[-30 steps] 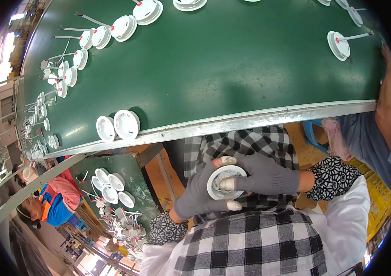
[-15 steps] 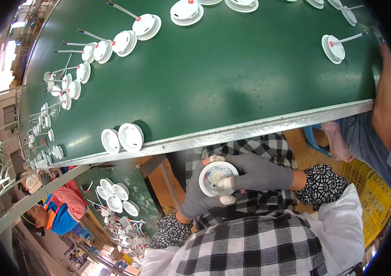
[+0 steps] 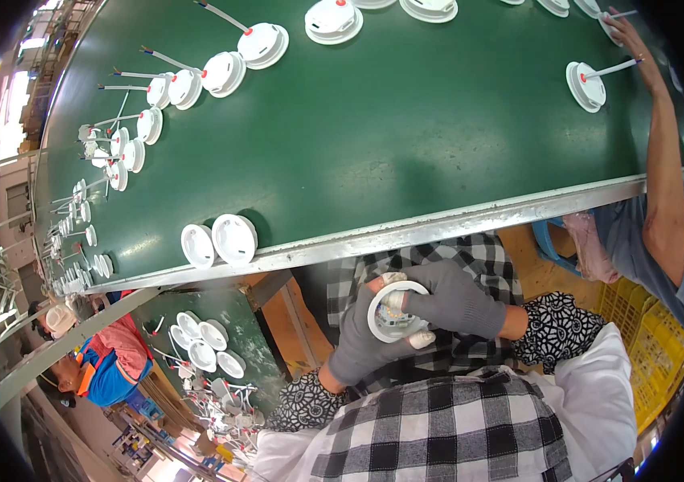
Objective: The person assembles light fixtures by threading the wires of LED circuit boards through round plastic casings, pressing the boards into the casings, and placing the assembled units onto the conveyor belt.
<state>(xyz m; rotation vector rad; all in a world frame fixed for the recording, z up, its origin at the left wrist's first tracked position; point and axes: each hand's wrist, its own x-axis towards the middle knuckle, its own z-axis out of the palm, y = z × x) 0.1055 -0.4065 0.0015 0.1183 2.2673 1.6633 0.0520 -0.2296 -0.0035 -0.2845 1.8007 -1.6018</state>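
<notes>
A round white downlight housing point(image 3: 397, 324) is held over my lap, its open face up, with a light circuit board showing inside. My left hand point(image 3: 360, 351), in a grey glove with bare-coloured fingertip covers, is closed round its lower left side. My right hand point(image 3: 461, 299), gloved alike, grips the upper right rim, its thumb pressed in over the board. Part of the board is hidden under that thumb. Two white housings point(image 3: 234, 239) stand open side up at the near edge of the green table, ahead and left of my hands.
The green belt-like table point(image 3: 374, 145) has a metal edge point(image 3: 438, 222) just beyond my hands. White downlights with cables point(image 3: 263, 45) line its far and left sides. A side table point(image 3: 249, 345) at left bears cups and wired parts. Another person's arm point(image 3: 663, 169) reaches over at right, near yellow crates point(image 3: 651, 345).
Both my hands and the housing have shifted slightly right, and my right thumb has moved up toward the rim. The other person's arm has reached farther over the table toward a downlight.
</notes>
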